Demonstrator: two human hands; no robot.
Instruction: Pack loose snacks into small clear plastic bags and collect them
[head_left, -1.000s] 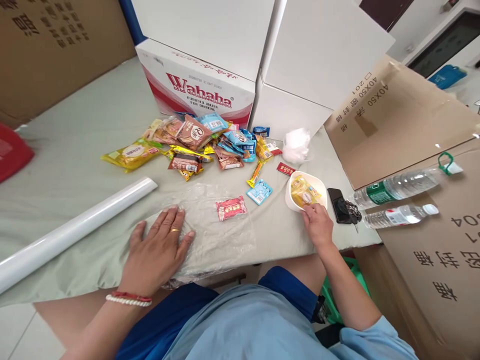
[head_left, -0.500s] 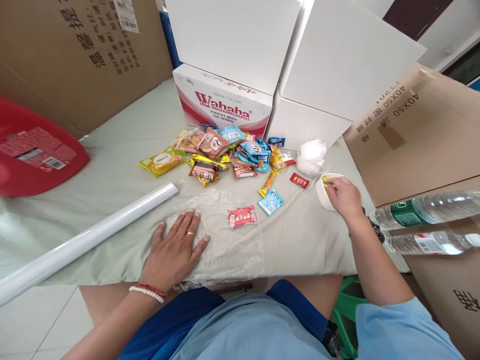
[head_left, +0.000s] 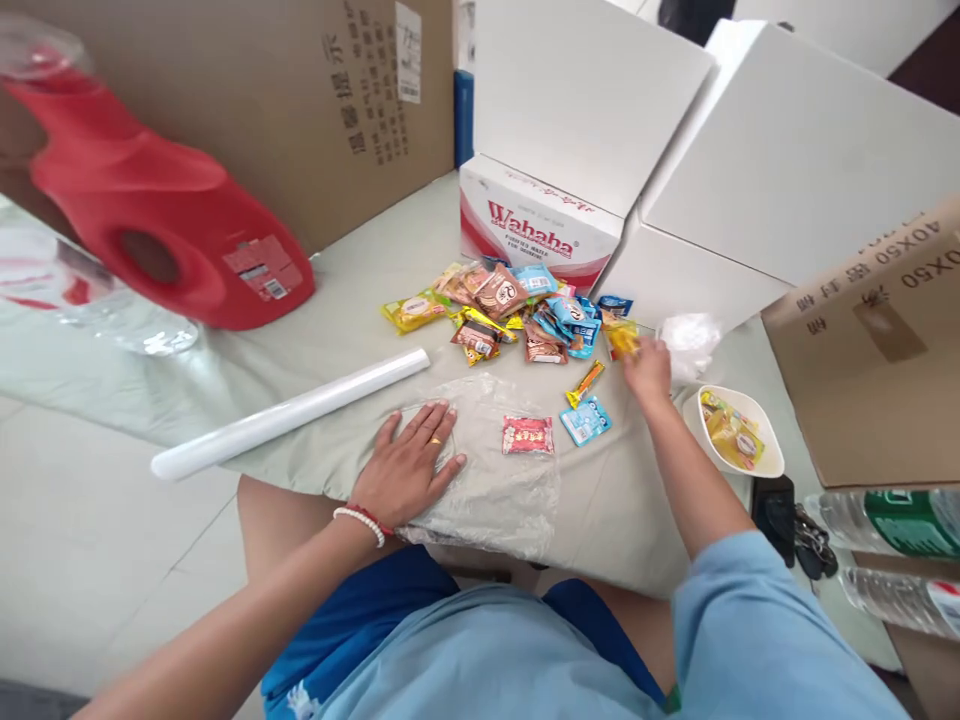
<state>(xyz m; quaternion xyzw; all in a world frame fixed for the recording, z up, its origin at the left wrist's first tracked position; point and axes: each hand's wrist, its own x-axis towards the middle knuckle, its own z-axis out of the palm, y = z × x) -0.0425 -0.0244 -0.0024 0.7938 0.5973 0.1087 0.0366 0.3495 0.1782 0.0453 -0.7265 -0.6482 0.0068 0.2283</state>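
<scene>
My left hand [head_left: 411,462] lies flat, fingers spread, on a clear plastic sheet [head_left: 487,505] at the table's front. A red snack packet [head_left: 528,436] rests on that sheet to its right. My right hand [head_left: 648,374] is at the right end of the snack pile [head_left: 501,290], fingers bent down onto a yellow snack packet [head_left: 619,334]; the fingertips are partly hidden. In front of it lie an orange-yellow snack stick [head_left: 585,384] and a light blue packet [head_left: 586,421]. A white bowl [head_left: 777,462] with yellow packets inside stands to the right of my right forearm.
A white plastic roll [head_left: 300,412] lies on the left, with a red jug [head_left: 262,235] behind it. White boxes and a Wahaha carton [head_left: 536,225] stand at the back. A crumpled white bag [head_left: 688,345], keys [head_left: 814,545] and water bottles [head_left: 911,522] are on the right.
My right hand has left the white bowl and moved left to the edge of the snack pile. My left hand stays flat on the sheet. The view has shifted left.
</scene>
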